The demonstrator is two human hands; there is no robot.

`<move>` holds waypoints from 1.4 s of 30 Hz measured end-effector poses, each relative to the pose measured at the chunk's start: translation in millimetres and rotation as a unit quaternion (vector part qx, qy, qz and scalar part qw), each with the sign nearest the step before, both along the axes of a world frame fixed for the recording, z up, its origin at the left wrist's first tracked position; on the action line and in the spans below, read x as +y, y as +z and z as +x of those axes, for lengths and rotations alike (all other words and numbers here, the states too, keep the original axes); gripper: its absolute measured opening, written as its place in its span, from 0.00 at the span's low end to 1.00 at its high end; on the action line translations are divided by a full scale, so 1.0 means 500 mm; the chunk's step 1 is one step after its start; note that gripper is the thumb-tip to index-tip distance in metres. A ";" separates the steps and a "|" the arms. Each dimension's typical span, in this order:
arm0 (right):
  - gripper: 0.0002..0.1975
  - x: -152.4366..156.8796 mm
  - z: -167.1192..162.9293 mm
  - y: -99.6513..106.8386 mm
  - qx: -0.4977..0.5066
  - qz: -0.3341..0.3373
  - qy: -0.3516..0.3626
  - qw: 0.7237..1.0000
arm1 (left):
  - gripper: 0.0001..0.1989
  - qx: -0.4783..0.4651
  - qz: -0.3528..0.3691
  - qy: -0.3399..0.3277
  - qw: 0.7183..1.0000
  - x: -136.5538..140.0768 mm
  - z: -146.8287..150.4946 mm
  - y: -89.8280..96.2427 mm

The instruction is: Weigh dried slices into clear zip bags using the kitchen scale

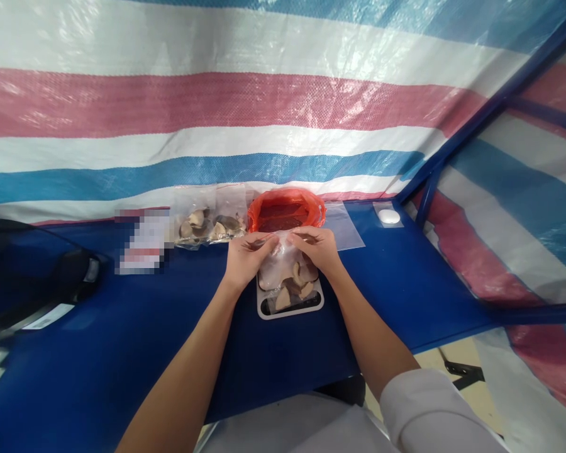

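My left hand (249, 255) and my right hand (318, 248) pinch the top edge of a clear plastic bag (276, 274) between thumbs and fingers. Several pale brown curved pieces (283, 297), like dried slices, lie at the bag's lower end. Under the bag is a white kitchen scale (290, 313) with a dark front panel, partly covered by the bag. Just behind my hands stands a red plastic bag (287, 204) with its mouth open; its contents are too dark to make out.
Two filled clear bags (195, 226) of similar pieces lean at the back left of the blue table (372, 302). A flat clear bag (349, 229) and a white oval object (388, 217) lie to the right. At far left is a black bag-like item (42, 283).
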State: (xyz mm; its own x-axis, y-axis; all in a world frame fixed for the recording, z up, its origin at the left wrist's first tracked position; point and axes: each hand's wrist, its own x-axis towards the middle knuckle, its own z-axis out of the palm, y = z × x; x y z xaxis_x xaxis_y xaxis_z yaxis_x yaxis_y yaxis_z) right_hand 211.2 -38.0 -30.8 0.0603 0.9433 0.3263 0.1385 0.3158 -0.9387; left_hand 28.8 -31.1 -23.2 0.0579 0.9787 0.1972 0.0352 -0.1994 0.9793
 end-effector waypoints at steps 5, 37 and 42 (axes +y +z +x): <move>0.10 -0.001 0.003 0.004 -0.004 0.004 0.010 1.000 | 0.16 -0.022 -0.008 -0.010 1.000 0.004 -0.004 -0.007; 0.14 -0.002 0.012 0.009 0.029 -0.069 0.063 0.995 | 0.16 -0.026 -0.025 0.006 0.999 0.009 -0.011 -0.002; 0.17 -0.002 0.021 0.013 0.061 -0.118 0.037 0.991 | 0.15 -0.062 -0.014 0.000 0.998 0.018 -0.021 -0.011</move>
State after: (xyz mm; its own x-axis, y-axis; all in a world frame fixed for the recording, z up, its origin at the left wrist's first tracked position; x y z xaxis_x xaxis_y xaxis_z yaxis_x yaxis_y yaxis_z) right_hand 221.5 -39.1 -24.1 0.0133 0.9957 0.0915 0.0049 0.0914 -0.9958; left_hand 18.6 -22.0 -28.6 0.0346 0.9840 0.1745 -0.0855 -0.1711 0.9815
